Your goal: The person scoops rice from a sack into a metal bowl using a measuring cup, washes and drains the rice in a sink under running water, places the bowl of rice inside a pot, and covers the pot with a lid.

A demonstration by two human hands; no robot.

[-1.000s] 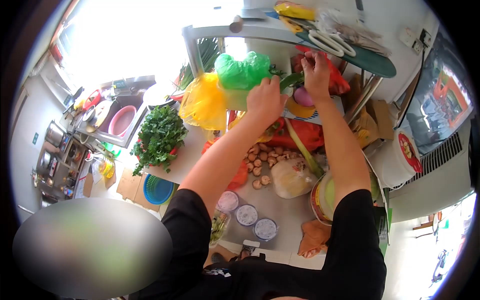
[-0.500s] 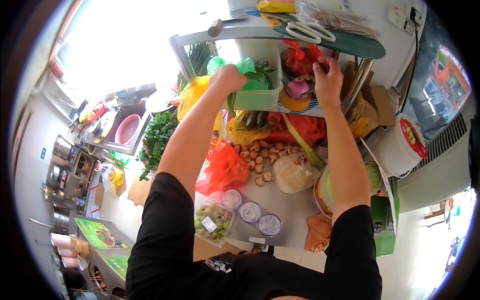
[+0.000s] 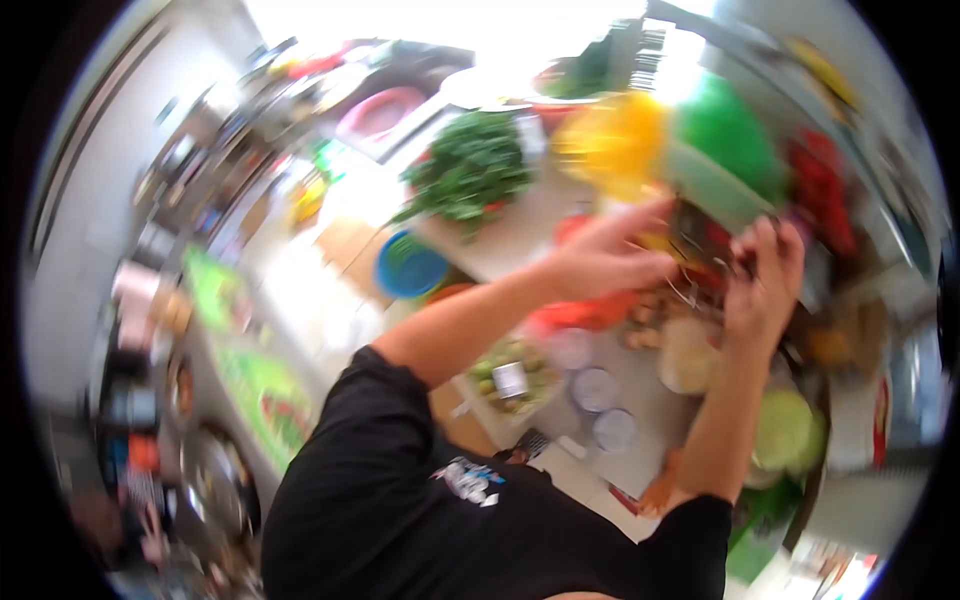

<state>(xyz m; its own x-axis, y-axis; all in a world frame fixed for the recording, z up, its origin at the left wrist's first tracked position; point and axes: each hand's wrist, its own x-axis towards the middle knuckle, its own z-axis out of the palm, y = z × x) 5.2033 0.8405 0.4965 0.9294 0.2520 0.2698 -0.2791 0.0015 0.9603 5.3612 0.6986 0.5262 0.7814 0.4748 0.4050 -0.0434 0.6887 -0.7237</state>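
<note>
Motion blurs the view. My left hand [image 3: 625,250] is open, fingers spread, over the table beside my right hand. My right hand [image 3: 765,265] has its fingers drawn together around a small dark, thin item that I cannot make out. Beyond the hands are a yellow bag [image 3: 615,140] and a green bag [image 3: 730,135] on a pale green bin [image 3: 710,185]. Below them lie a red bag [image 3: 580,313], brown mushrooms [image 3: 645,325] and a whitish bag [image 3: 688,357].
Leafy greens [image 3: 470,165] stand left of the bags, above a blue basket [image 3: 410,265]. Near my body are a box of green fruit [image 3: 512,378] and round lidded tubs [image 3: 595,390]. A pale green cabbage [image 3: 785,430] sits at the right. A metal rack [image 3: 840,120] overhangs the bin.
The view has swung left. My left hand has left the green bag and come toward my right hand, its fingers now spread. My right hand has moved down from the red bag at the rack.
</note>
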